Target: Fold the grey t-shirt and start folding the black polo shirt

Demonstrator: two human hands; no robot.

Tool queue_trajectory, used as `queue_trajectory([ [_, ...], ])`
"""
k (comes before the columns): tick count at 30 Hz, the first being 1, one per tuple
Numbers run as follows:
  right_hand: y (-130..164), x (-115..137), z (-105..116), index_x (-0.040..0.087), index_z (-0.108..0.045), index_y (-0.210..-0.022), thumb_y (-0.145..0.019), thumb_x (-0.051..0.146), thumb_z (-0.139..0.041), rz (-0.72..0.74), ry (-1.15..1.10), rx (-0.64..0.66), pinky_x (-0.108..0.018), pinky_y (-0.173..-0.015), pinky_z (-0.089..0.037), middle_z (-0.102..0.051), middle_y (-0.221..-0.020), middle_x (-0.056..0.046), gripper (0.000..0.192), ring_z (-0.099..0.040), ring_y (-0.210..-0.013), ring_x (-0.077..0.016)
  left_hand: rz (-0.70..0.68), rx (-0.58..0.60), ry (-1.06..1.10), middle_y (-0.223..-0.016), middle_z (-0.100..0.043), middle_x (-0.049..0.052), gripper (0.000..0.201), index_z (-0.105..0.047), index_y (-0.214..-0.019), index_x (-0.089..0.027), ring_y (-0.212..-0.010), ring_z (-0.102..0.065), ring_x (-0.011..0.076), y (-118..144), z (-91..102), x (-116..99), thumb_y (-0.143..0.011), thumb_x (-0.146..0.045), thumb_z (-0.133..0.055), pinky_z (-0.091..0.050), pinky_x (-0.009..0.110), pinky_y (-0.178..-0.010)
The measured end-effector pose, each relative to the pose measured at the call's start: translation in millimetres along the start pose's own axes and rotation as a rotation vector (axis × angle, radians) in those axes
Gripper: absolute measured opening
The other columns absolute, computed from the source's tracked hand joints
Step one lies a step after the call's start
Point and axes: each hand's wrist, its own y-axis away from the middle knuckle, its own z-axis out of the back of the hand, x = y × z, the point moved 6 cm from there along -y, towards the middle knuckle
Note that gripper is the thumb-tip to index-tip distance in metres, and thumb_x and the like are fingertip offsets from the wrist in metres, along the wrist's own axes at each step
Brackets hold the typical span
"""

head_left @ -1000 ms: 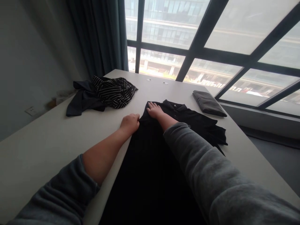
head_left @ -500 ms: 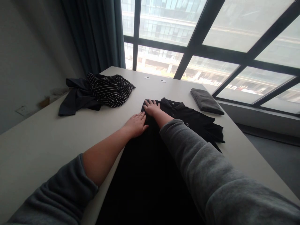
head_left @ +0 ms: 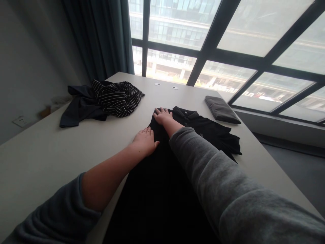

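A black collared short-sleeved shirt [head_left: 162, 189] lies spread on the white table [head_left: 76, 152], its collar toward the window. My left hand [head_left: 145, 141] rests palm down on the shirt's left edge, with the thumb stretched out to the right. Farther up, near the left shoulder, my right hand [head_left: 162, 117] lies flat on the cloth with its fingers spread. Right of the collar, one short sleeve points toward the table's right side. My right forearm hides part of the shirt's front.
At the back left lies a heap of clothes: a black-and-white striped garment [head_left: 118, 98] and a dark navy one [head_left: 81, 105]. A folded grey garment [head_left: 222, 110] sits near the right edge. Two small round white fittings are set in the table by the window [head_left: 175, 34].
My left hand has slid down along the shirt's left edge, toward me. My right hand stays at the shoulder. The view has shifted slightly.
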Motion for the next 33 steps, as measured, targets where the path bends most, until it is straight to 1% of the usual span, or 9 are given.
queue_trajectory([
  [3, -1, -1, 0, 0.040, -0.018, -0.173, -0.107, 0.062, -0.028, -0.022, -0.023, 0.013, -0.071, -0.127, -0.007, -0.005, -0.182, -0.004, 0.069, -0.004, -0.166, -0.0384, 0.000, -0.067, 0.001, -0.165, -0.042, 0.030, 0.070, -0.048, -0.157, -0.001, -0.155, -0.042, 0.0383, 3, 3.0, -6, -0.107, -0.049, -0.048, -0.035, 0.048, -0.126],
  [7, -2, -4, 1, 0.041, -0.019, -0.172, -0.107, 0.064, -0.028, -0.061, -0.049, 0.005, -0.076, -0.125, -0.001, -0.003, -0.182, -0.004, 0.070, 0.000, -0.165, -0.0420, -0.018, -0.147, -0.033, -0.133, -0.068, 0.028, 0.053, -0.068, -0.133, -0.003, -0.124, -0.066, 0.0374, 6, 13.1, -12, -0.105, -0.046, -0.055, -0.050, 0.043, -0.107],
  [12, -1, -5, 1, 0.042, -0.020, -0.172, -0.107, 0.063, -0.029, -0.066, -0.056, -0.009, -0.076, -0.125, -0.001, -0.004, -0.182, -0.004, 0.069, -0.001, -0.165, -0.0422, -0.056, -0.221, -0.006, -0.117, -0.073, 0.021, 0.046, -0.077, -0.115, -0.009, -0.108, -0.071, 0.0326, -12, 26.4, -2, -0.110, -0.040, -0.043, -0.054, 0.040, -0.093],
  [14, 0, -4, 2, 0.042, -0.020, -0.172, -0.107, 0.063, -0.029, -0.065, -0.059, -0.010, -0.076, -0.125, -0.001, -0.004, -0.182, -0.004, 0.069, -0.001, -0.165, -0.0420, -0.055, -0.244, 0.036, -0.114, -0.076, 0.018, 0.043, -0.076, -0.120, -0.012, -0.105, -0.073, 0.0303, -27, 27.1, 11, -0.111, -0.032, -0.039, -0.054, 0.040, -0.093],
  [17, 0, -3, 3, 0.042, -0.019, -0.172, -0.107, 0.062, -0.029, -0.064, -0.058, -0.004, -0.075, -0.125, -0.002, -0.003, -0.182, -0.003, 0.069, -0.001, -0.165, -0.0419, -0.088, -0.257, 0.074, -0.115, -0.077, 0.014, 0.036, -0.073, -0.130, -0.017, -0.108, -0.073, 0.0288, -45, 21.6, 25, -0.107, -0.025, -0.046, -0.054, 0.039, -0.097],
  [20, -2, -4, 1, 0.042, -0.018, -0.172, -0.108, 0.060, -0.028, -0.070, -0.061, 0.005, -0.075, -0.125, -0.001, -0.003, -0.182, -0.002, 0.067, 0.000, -0.165, -0.0415, -0.188, -0.314, 0.058, -0.134, -0.071, 0.017, 0.040, -0.071, -0.137, -0.018, -0.128, -0.065, 0.0322, -50, 16.0, 24, -0.105, -0.023, -0.046, -0.050, 0.044, -0.108],
  [23, -7, -5, 0, 0.046, -0.019, -0.171, -0.110, 0.056, -0.026, -0.084, -0.064, 0.005, -0.074, -0.126, -0.001, -0.004, -0.182, 0.001, 0.063, 0.000, -0.166, -0.0403, -0.287, -0.298, 0.043, -0.161, -0.053, 0.019, 0.051, -0.060, -0.151, -0.012, -0.151, -0.048, 0.0300, -50, 8.0, 14, -0.104, -0.016, -0.039, -0.038, 0.044, -0.123],
  [27, -8, -6, -1, 0.047, -0.018, -0.171, -0.110, 0.053, -0.024, -0.079, -0.068, 0.012, -0.074, -0.126, -0.002, -0.003, -0.182, 0.002, 0.061, 0.000, -0.166, -0.0395, -0.215, -0.164, 0.064, -0.172, -0.035, 0.023, 0.061, -0.041, -0.163, -0.002, -0.160, -0.035, 0.0280, -53, -2.1, 16, -0.104, -0.018, -0.036, -0.029, 0.040, -0.130],
  [33, -1, -4, 3, 0.042, -0.021, -0.172, -0.109, 0.055, -0.026, -0.057, -0.067, -0.021, -0.074, -0.126, -0.003, -0.006, -0.182, -0.001, 0.065, -0.003, -0.166, -0.0408, -0.114, -0.033, 0.068, -0.177, -0.020, 0.021, 0.069, -0.029, -0.168, -0.003, -0.165, -0.020, 0.0308, -49, -4.9, 20, -0.109, -0.039, -0.033, -0.021, 0.048, -0.132],
])
